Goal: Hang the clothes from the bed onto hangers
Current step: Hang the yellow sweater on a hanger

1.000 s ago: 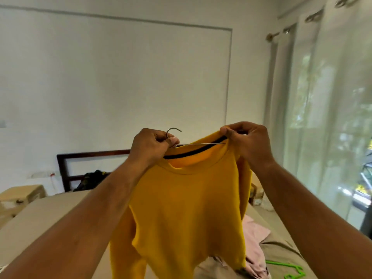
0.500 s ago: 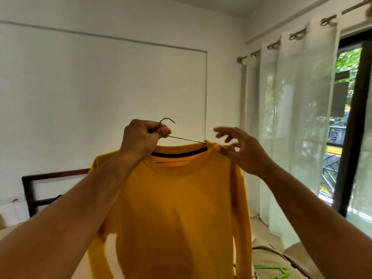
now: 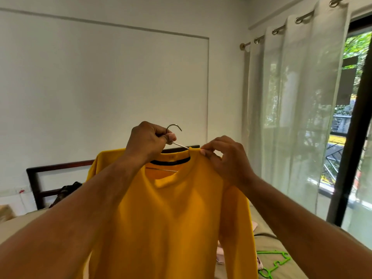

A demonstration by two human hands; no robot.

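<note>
A yellow long-sleeved shirt [image 3: 171,214] with a dark inner collar band hangs in front of me on a thin metal wire hanger [image 3: 174,128]. My left hand [image 3: 148,140] is closed around the neck of the hanger just below its hook. My right hand [image 3: 225,158] pinches the shirt's fabric at the right side of the collar, over the hanger's wire arm. Both sleeves hang straight down. The lower hanger bar shows through the neck opening.
The bed [image 3: 267,238] lies below, with green plastic hangers [image 3: 274,260] and a pale pink garment [image 3: 220,256] at its right. A dark wooden headboard [image 3: 60,166] stands by the white wall. Sheer curtains [image 3: 291,109] and a dark window frame are on the right.
My right hand, open half a second ago, has closed on the shirt's right collar edge. My view has tilted down a little; the left hand keeps its hold on the hanger.
</note>
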